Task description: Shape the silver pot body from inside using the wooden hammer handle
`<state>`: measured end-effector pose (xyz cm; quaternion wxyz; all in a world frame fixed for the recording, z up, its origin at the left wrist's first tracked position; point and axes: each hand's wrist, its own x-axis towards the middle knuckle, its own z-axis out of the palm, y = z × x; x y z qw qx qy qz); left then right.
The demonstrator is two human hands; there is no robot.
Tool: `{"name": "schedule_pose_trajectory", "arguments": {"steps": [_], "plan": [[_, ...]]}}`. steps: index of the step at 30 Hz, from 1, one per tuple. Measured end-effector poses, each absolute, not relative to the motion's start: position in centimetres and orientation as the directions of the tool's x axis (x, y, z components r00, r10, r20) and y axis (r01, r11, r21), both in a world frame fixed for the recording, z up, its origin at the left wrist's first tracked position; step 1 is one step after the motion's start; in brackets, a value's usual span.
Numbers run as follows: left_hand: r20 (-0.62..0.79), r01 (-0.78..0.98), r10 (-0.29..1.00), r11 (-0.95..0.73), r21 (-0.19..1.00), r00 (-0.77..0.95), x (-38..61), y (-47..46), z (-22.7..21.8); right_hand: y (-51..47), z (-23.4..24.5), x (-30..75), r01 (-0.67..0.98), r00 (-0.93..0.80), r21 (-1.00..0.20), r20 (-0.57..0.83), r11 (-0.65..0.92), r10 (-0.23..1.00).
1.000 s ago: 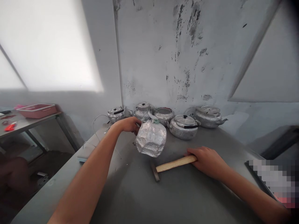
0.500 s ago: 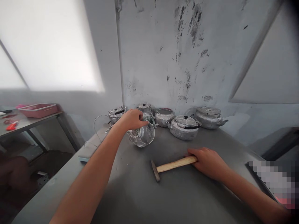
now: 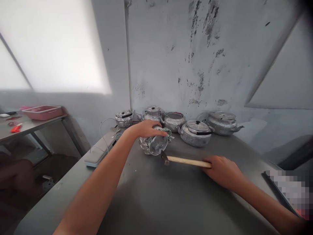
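My left hand point(image 3: 146, 128) grips a dented aluminium kettle body point(image 3: 154, 144) lying on its side on the grey metal table point(image 3: 171, 202), its open mouth turned toward me. In my right hand point(image 3: 221, 169) is the wooden handle of a hammer point(image 3: 186, 160). The hammer's metal head sits right at the kettle's rim, and whether it touches is unclear.
Several aluminium kettles point(image 3: 195, 132) stand in a row against the stained back wall. A white power strip point(image 3: 99, 153) with a cable lies at the table's left edge. Further left is a second table with a pink tray point(image 3: 42, 112). A blurred object point(image 3: 290, 191) lies at right.
The kettle body was tipped over from bottom-facing to mouth-facing and set down on its side. The hammer was lifted off the table and its head swung up to the kettle.
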<state>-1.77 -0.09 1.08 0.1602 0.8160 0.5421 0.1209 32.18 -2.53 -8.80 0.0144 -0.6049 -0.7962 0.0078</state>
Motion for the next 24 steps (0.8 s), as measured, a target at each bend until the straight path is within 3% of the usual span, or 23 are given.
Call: {"name": "schedule_pose_trajectory", "arguments": {"steps": [6, 10, 13, 16, 20, 24], "plan": [[0.047, 0.868, 0.945, -0.317, 0.381, 0.324, -1.4, -0.2, 1.0, -2.6, -9.0, 32.2, 0.961, -0.217, -0.188, -0.055, 0.203, 0.975], [0.055, 0.879, 0.958, -0.279, 0.387, 0.28, -1.0, -0.4, 1.0, -3.0, -9.2, 32.1, 0.887, -0.34, -0.352, -0.064, 0.298, 0.938], [0.088, 0.856, 0.945, -0.324, 0.402, 0.316, -0.8, -0.2, 0.6, -3.4, -9.3, 32.0, 0.845, -0.407, -0.392, -0.026, 0.365, 0.913], [0.113, 0.838, 0.919, -0.391, 0.38, 0.378, -0.7, 0.1, 0.2, -4.0, -9.3, 31.7, 0.862, -0.417, -0.306, 0.026, 0.405, 0.908], [0.096, 0.855, 0.925, -0.378, 0.355, 0.368, -0.5, 0.1, 0.2, -4.9, -9.5, 30.7, 0.896, -0.425, -0.103, 0.085, 0.432, 0.901], [0.106, 0.854, 0.925, -0.379, 0.356, 0.366, -0.3, -0.4, 0.4, -5.7, -9.7, 29.3, 0.897, -0.442, 0.027, 0.097, 0.442, 0.892]]}}
